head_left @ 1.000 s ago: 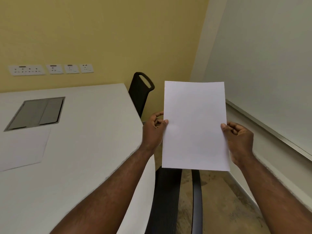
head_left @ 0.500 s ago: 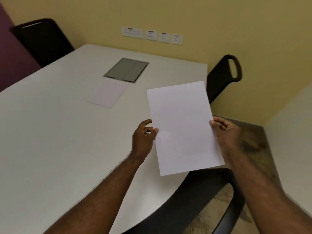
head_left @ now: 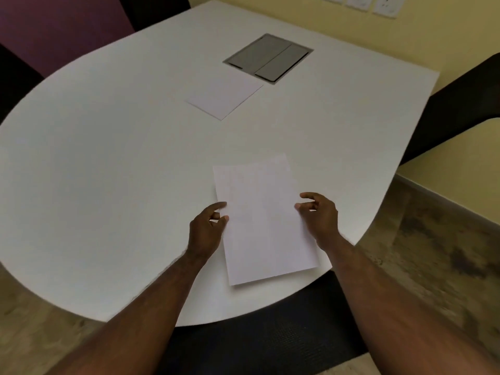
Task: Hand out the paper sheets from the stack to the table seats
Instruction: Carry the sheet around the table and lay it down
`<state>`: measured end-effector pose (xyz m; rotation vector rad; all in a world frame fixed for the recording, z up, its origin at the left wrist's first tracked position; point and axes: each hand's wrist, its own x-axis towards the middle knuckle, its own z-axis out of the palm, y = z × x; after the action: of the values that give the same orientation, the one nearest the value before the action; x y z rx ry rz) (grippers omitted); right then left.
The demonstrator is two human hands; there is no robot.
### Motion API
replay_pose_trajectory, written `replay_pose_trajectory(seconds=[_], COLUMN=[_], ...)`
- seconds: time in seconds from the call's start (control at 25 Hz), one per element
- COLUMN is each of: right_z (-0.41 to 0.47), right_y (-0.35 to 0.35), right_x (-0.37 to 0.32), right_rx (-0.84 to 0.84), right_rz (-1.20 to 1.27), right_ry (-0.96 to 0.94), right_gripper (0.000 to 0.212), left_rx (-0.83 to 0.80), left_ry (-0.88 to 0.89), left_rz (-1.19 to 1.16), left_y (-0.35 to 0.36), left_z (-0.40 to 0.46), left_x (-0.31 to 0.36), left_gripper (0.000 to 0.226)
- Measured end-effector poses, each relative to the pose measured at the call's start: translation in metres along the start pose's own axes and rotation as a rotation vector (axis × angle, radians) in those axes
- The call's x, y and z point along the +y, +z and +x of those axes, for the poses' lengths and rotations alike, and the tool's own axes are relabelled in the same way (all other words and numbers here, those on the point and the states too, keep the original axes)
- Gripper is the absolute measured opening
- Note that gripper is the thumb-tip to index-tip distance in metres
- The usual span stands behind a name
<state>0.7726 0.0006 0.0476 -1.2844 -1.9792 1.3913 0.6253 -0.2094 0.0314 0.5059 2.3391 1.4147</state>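
A white paper sheet (head_left: 263, 220) lies on the white table (head_left: 108, 171) near its front edge, in front of a black chair seat (head_left: 270, 336). Its far right corner curls up slightly. My left hand (head_left: 207, 228) is at the sheet's left edge and my right hand (head_left: 320, 216) at its right edge. On both hands the thumb and index finger are spread, with only their tips touching the sheet. The stack of paper (head_left: 224, 96) lies farther back at the table's middle.
A grey cable hatch (head_left: 267, 58) is set into the table just behind the stack. Another black chair (head_left: 460, 104) stands at the right side, and dark chairs (head_left: 151, 9) at the far left. Wall sockets (head_left: 362, 2) line the yellow wall.
The view swung from the wall corner to the table. The sheet, held up in both hands before, went down onto the table at the near seat, and the fingers have loosened.
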Motion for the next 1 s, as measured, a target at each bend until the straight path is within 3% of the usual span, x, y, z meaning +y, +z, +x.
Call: replay_pose_trajectory(seconds=[0.32,0.52,0.88,1.0], right_z=[0.011,0.015,0.013,0.010], right_y=[0.060,0.077,0.089,0.091], right_x=[0.040,0.053,0.051,0.051], right_rx=[-0.176,-0.232,-0.264,-0.221], right_rz=[-0.250,-0.460,-0.735,-0.659], right_ry=[0.001,0.005,-0.054,-0.022], right_gripper=[0.033,0.041,0.040,0.045], left_rx=[-0.056,-0.094,-0.139,-0.153], left_ry=[-0.135,-0.088,-0.075,-0.069], left_rz=[0.175,0.436,0.506,0.512], left_y=[-0.001,-0.006,-0.016,-0.016], left_z=[0.000,0.004,0.013,0.016], left_x=[-0.070,-0.092,-0.103,-0.103], left_gripper=[0.049,0.066,0.074,0.076])
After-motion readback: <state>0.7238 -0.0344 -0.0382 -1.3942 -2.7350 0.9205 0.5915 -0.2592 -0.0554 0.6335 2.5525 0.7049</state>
